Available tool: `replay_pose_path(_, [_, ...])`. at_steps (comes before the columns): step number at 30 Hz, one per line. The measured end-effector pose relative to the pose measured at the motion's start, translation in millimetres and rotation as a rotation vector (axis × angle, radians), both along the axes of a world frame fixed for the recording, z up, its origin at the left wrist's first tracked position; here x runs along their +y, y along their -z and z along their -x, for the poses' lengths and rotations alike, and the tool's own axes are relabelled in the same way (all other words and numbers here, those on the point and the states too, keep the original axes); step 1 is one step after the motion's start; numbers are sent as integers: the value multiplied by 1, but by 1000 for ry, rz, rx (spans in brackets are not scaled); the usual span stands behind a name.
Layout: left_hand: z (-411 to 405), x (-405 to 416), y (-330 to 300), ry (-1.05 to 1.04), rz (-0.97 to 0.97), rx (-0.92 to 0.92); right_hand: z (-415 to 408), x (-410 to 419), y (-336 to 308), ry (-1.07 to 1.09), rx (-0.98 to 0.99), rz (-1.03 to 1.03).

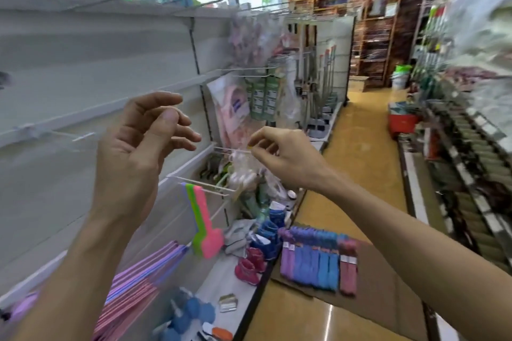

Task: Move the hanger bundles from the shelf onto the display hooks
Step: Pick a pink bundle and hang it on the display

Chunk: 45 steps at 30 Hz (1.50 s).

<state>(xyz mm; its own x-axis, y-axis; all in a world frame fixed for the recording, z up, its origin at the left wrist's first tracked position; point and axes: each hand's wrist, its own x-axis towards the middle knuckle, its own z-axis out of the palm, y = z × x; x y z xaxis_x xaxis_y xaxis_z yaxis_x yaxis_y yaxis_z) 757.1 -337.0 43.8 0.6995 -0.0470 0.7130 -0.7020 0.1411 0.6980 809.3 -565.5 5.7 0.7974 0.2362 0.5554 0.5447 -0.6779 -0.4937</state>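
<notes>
Two hands up: right hand (pixel 279 158) pinches a clear packet (pixel 243 166) at the display hook (pixel 230 149), left hand (pixel 138 147) loosely curled, empty. Hanger bundles (pixel 318 260) wait below; next, probably reaching down.

Small pink boots (pixel 247 271) stand on the shelf near folded cloths (pixel 318 263).

Counts along the shop aisle

Two bare hands are raised: the left hand (pixel 138 158) and the right hand (pixel 279 160). Three flat plastic paddle-shaped items (pixel 203 219), purple, green and pink, hang from one white wire hook (pixel 205 185). Two small pink boots (pixel 250 264) stand on the low white shelf (pixel 221 282); the blurred blue boots (pixel 267 232) are uncountable.
</notes>
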Motion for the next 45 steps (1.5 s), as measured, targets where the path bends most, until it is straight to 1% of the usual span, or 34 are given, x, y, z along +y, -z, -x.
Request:
replay_pose_path(3, [-23,-48,6,53,15,26,-7,-51,10,54,22,11])
replay_pose_path(7, [-49,-103,14,115,-16,59,-16,-107,20,123,61,-13])
replay_pose_path(16, [-112,-185,18,267,-30,83,-46,-189,46,309,123,-44])
replay_pose_path(22, [-189,-233,35,342,-43,124,-90,-232,70,422,185,-41])
replay_pose_path(31, [-323,-310,70,420,-59,249,-184,-299,111,604,317,-61])
replay_pose_path(38, [-406,-389,130,458,-130,441,-219,-350,165,716,477,-120])
replay_pose_path(42, [-437,-435,177,441,-179,582,-234,-388,201,763,583,-169])
replay_pose_path(45, [-453,-468,221,409,-222,663,-247,-418,242,767,665,-196])
